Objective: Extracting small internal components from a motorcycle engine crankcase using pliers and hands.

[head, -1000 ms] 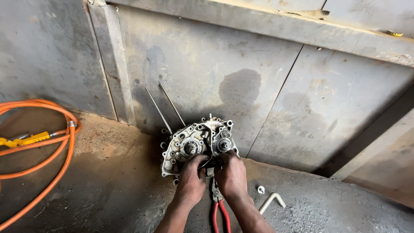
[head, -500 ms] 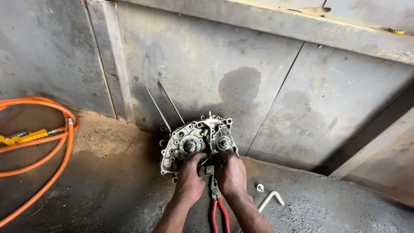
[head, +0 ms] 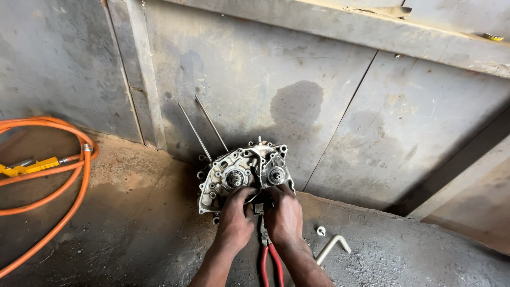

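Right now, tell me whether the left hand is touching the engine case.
Touching: the head view shows the left hand with its fingers pressed on the engine case face.

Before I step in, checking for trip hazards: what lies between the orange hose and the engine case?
Head view: only bare, stained concrete floor between orange hose and engine case.

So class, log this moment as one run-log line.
left hand: on engine case | right hand: holding red-handled pliers at case | bent wrench: floor
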